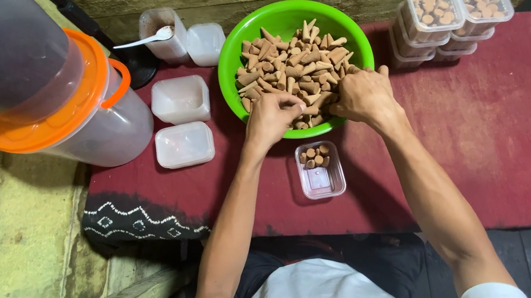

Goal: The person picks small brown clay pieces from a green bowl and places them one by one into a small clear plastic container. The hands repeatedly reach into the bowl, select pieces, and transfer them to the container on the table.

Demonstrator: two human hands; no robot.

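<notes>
A bright green bowl (232, 51) holds a heap of tan cone-shaped pieces (292, 63). My left hand (271, 117) reaches over the bowl's near rim, fingers curled down into the cones. My right hand (361, 94) does the same just to its right, fingers bent among the cones. Whether either hand grips any cones is hidden by the fingers. Just in front of the bowl, between my forearms, sits a small clear rectangular box (321, 177) with a few cones standing at its far end.
Stacked clear boxes filled with cones (452, 8) stand at the back right on the red cloth (515, 123). Empty boxes and lids (182, 122) lie left of the bowl. A tub with a white spoon (161, 34) is behind. A large orange-lidded clear jar (68, 106) lies at left.
</notes>
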